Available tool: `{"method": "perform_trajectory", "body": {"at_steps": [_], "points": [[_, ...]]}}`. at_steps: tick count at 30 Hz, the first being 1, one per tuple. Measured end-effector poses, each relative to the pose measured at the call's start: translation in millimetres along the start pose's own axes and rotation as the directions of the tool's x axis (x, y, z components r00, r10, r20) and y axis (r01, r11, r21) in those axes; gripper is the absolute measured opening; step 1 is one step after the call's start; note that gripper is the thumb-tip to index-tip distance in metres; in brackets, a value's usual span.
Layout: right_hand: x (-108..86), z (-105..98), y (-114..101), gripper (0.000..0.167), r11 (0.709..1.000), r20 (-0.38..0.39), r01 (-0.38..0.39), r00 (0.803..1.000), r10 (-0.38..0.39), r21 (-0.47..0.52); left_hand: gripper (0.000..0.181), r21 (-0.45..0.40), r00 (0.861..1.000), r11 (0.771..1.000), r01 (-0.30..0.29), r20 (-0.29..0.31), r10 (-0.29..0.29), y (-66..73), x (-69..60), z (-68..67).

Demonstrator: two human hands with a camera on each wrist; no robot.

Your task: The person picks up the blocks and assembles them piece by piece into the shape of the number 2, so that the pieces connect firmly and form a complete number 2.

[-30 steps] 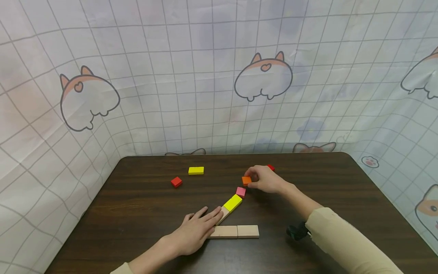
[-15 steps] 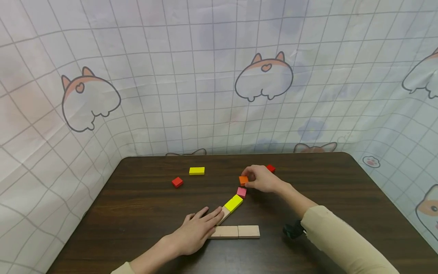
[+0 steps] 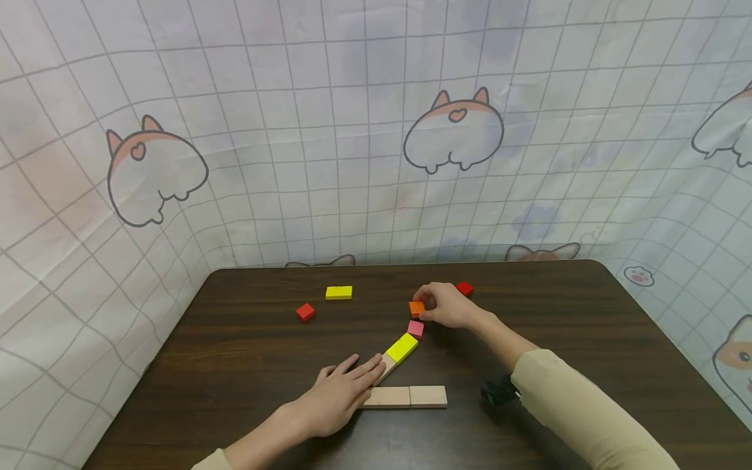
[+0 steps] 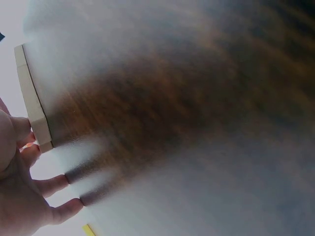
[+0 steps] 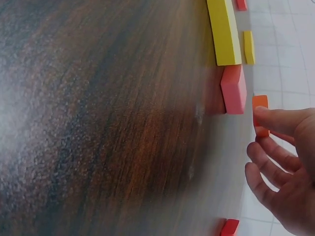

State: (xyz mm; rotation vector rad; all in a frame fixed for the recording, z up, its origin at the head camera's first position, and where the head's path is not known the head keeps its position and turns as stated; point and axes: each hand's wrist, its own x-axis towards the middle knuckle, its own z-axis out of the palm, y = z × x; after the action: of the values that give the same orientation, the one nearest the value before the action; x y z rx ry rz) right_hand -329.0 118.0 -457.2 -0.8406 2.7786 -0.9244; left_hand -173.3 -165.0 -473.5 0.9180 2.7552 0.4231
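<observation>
My right hand pinches a small orange block between thumb and fingers, just beyond a pink block. In the right wrist view the orange block shows a gap from the pink block. A yellow block lies between the pink block and a plain wooden block, forming a slanted line. My left hand is spread flat, its fingertips resting on that plain block and partly hiding it. Two plain wooden blocks lie end to end beside this hand, the left end covered.
A red block and a yellow block lie at the back left of the dark wooden table. Another red block sits behind my right hand. A patterned curtain hangs behind the table.
My right hand has moved slightly left with the orange block, bringing it more directly behind the pink block. The left hand has stayed in place.
</observation>
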Motion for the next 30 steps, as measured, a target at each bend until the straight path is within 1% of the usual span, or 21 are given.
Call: {"method": "perform_trajectory", "body": {"at_steps": [6,13,30], "points": [[2.7,-0.3,2.2,0.031,1.0,0.011,-0.007,1.0,0.007,-0.011,0.053,0.001,1.0,1.0,0.003,0.001,-0.003,0.8,0.0,-0.7],[4.1,1.4,-0.1,0.032,1.0,0.018,-0.018,1.0,0.019,-0.009,0.053,-0.001,1.0,1.0,-0.002,-0.003,0.002,1.1,-1.0,-1.8],[6.1,6.9,-0.5,0.031,1.0,0.041,-0.011,0.999,0.012,-0.023,0.054,-0.005,1.0,1.0,-0.011,-0.012,0.011,1.6,-2.5,-2.4]]}}
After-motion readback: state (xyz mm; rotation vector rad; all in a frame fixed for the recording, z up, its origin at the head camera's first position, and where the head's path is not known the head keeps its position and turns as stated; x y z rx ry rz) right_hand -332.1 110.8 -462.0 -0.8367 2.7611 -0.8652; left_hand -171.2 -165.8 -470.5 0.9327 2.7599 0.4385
